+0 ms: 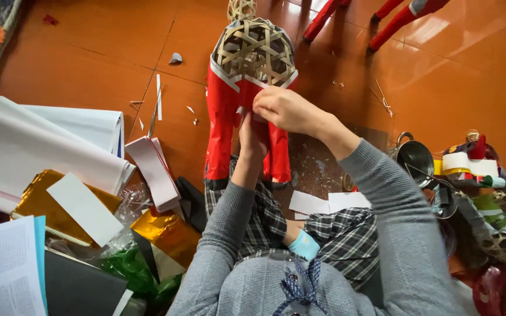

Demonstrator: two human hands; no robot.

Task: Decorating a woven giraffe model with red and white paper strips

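Sitting on the orange floor (112, 35), the person works on a woven bamboo frame (254, 50) shaped like an animal, its legs wrapped in red paper (221, 123). It stands upright just past their knees. The right hand (285, 108) lies curled over the red paper at the frame's middle, fingers pressed down on it. The left hand (252, 137) reaches up beneath, partly hidden by the right, so whether it pinches anything I cannot tell. White paper rolls (42, 140), gold foil (42, 199) and green foil (130, 266) lie to the left; a metal cup (415, 159) sits to the right.
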